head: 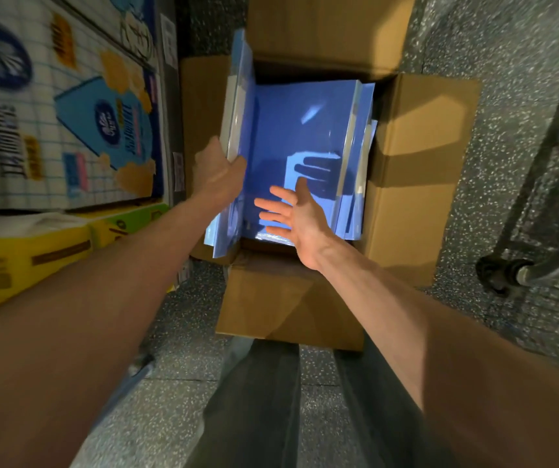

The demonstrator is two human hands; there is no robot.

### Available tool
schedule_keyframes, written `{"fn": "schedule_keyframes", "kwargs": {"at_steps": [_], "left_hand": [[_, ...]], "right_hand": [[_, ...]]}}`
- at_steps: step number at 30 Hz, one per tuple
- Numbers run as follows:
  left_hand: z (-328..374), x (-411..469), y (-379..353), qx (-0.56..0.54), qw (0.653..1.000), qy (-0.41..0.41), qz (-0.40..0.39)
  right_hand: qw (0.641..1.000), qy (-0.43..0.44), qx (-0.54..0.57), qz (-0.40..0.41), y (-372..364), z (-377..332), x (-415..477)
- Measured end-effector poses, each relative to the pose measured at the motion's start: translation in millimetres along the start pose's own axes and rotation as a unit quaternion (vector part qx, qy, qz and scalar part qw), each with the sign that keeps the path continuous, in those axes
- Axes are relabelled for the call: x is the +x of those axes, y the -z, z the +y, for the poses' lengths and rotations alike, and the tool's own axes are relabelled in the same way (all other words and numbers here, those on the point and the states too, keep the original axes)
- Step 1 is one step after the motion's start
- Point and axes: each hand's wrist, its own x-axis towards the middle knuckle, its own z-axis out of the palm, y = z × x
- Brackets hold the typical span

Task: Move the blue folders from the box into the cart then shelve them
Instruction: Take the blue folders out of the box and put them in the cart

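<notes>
2 hands reach down into the box [406,197] in the head view, the only 1 given. The left hand [217,170] grips the near edge of an upright bundle of blue folders [237,113] at the box's left side, thumb curled over it. The bundle leans against the left flap, its lower end inside the box. The right hand [291,214] is spread, palm turned up and fingers apart, and holds nothing. It hangs just above the flat blue folders [291,130] that fill the bottom of the box. More folders stand on edge along the right wall.

By my reading the task is at its first step: every folder in sight is in the box, or half lifted from it, and none is seen in the cart [541,197]. Only the cart's dark wire frame and a wheel [494,275] show at the right, so I cannot tell what it carries. Loading the cart and all the shelving appear to be left.

The box sits open, flaps folded out, on a speckled grey floor [474,45], between the cart and a low shelf of printed packs [68,113]. Yellow cartons [18,261] lie below them. Blur makes the lettering unreadable. The person's dark trousers [254,400] show at the bottom.
</notes>
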Motion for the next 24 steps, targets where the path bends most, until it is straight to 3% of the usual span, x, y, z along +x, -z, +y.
{"fn": "schedule_keyframes", "kwargs": {"at_steps": [9, 14, 19, 24], "left_hand": [[65, -107, 63, -0.009, 0.999, -0.025, 0.035], [129, -193, 126, -0.051, 0.997, -0.043, 0.031], [185, -277, 181, -0.197, 0.980, -0.034, 0.004], [227, -360, 225, -0.304, 0.951, -0.057, -0.026]], "right_hand": [[0.993, -0.018, -0.120, 0.013, 30, -40, -110], [0.970, 0.058, -0.228, 0.064, 42, -97, -196], [0.959, 0.091, -0.261, 0.059, 58, -139, -299], [0.961, 0.162, -0.200, 0.098, 79, -138, -378]]}}
